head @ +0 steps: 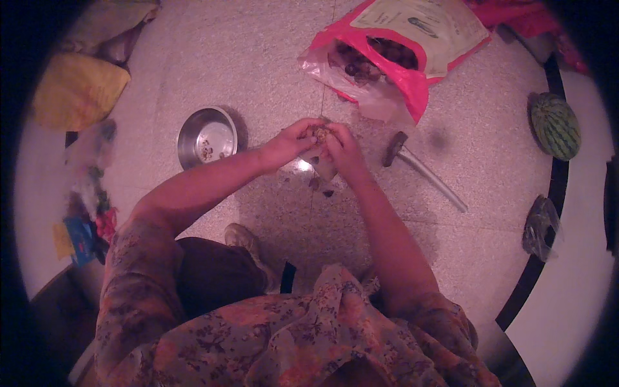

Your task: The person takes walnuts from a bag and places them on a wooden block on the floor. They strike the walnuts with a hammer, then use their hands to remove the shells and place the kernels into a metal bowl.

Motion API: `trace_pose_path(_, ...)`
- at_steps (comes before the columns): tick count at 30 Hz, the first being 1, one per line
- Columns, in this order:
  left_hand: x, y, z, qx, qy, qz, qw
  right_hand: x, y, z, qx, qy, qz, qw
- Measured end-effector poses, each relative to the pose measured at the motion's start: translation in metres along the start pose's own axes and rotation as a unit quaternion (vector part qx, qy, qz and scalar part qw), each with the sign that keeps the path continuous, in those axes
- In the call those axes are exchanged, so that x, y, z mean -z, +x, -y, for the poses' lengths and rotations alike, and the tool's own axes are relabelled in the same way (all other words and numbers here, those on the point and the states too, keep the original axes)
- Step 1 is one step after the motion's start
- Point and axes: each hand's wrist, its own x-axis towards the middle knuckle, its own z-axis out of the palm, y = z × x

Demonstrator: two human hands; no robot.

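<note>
My left hand [289,144] and my right hand [344,154] meet over the speckled floor, fingertips pinching a small brownish nut [320,134], apparently cracked. Fingers cover much of it. Dark shell fragments [314,184] lie just below my hands. Under them is a pale block or slab [325,168], partly hidden, with a bright glint beside it. To the left stands a round stainless steel bowl [186,145] with a few small nut pieces [206,151] on its bottom. Right of my hands lies a hammer [430,178], its dark head towards them.
A pink-and-clear plastic bag [418,94] lies ahead, holding many dark round nuts [360,70]. A watermelon [555,126] and a clear plastic bag [540,230] lie far right. A yellow bag [80,92] and assorted packages [80,237] line the left. My shoe [244,242] is below.
</note>
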Motion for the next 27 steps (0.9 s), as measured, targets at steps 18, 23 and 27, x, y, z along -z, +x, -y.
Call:
trace_pose_path(18, 0.014, 0.02, 0.03, -0.167, 0.47, -0.071, 0.864, 0.125, 0.003, 0.012, -0.043, -0.564, -0.069, 0.822)
trace_pose_path(23, 0.015, 0.021, 0.036, -0.158, 0.403, -0.074, 0.898, 0.151, -0.034, -0.006, -0.015, -0.66, -0.085, 0.746)
trace_pose_path(27, 0.015, 0.027, 0.036, -0.143, 0.382, -0.052, 0.912, 0.162, -0.033, -0.021, 0.033, -0.663, -0.091, 0.742)
